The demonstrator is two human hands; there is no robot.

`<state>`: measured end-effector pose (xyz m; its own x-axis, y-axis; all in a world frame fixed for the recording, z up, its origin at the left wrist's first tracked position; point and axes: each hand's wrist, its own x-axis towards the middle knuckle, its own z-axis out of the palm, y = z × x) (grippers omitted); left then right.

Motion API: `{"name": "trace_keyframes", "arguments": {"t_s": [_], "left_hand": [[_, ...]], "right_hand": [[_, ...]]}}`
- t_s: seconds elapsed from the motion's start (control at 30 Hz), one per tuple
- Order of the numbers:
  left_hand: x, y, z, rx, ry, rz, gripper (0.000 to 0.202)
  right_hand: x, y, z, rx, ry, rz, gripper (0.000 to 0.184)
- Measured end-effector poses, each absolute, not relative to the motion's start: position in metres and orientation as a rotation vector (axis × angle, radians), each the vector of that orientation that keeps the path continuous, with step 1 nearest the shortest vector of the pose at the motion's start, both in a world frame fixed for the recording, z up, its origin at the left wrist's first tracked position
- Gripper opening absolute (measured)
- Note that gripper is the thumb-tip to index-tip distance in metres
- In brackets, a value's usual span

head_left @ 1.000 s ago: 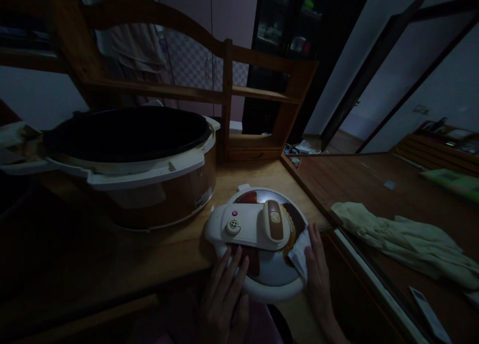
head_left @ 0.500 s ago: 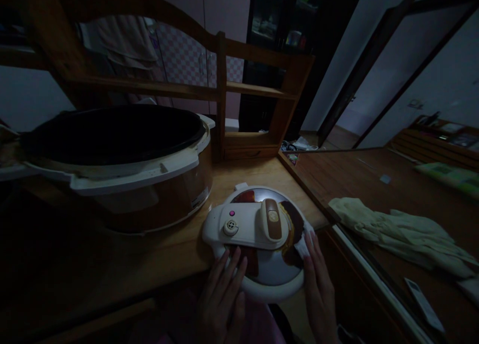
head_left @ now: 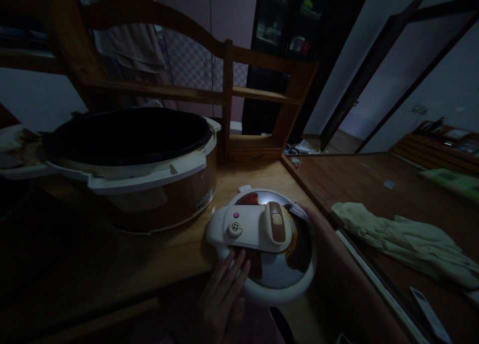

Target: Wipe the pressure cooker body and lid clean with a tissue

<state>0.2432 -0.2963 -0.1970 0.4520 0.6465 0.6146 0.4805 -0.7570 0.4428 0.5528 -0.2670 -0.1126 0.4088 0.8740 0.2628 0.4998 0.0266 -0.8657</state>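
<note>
A round pressure cooker lid (head_left: 277, 274) with a white rim, a white and brown handle and a pink button lies on the wooden desk, top side up. My left hand (head_left: 224, 289) rests on its near left edge, fingers stretched out and a little apart. At the far right edge of the lid, my right hand (head_left: 313, 218) presses a white tissue or small cloth (head_left: 299, 211) against the surface; its fingers are partly hidden. Brown, stain-like patches show on the shiny metal. Left of the lid stands the cooker body (head_left: 179, 194), without its lid and dark inside.
Behind the cooker rises a wooden desk shelf (head_left: 228, 84). To the right, a lower brown wooden surface (head_left: 348, 174) holds a crumpled pale cloth (head_left: 404, 239) and a white remote control (head_left: 430, 314). The desk's front edge runs close to my body.
My right hand has moved with the tissue up along the lid's right edge, away from me. My left hand stays on the near left rim. The view has shifted slightly.
</note>
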Motion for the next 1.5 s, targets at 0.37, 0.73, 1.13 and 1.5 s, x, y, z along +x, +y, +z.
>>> {"name": "trace_keyframes", "arguments": {"t_s": [0.37,0.73,1.13,1.5], "left_hand": [[0.242,-0.294,-0.194,2.571,0.999,1.195,0.050],[0.243,-0.291,-0.198,2.637,1.003,1.210,0.047],[0.240,-0.284,-0.204,2.795,0.980,1.244,0.049],[0.241,-0.286,-0.202,2.771,1.008,1.246,0.048]], "right_hand": [[0.553,-0.191,-0.089,-1.539,-1.393,0.914,0.041],[0.544,-0.101,-0.102,-1.668,-1.695,1.133,0.038],[0.536,-0.105,-0.113,-1.518,-1.895,0.872,0.054],[0.518,-0.097,-0.079,-1.340,-1.898,0.838,0.060]]}}
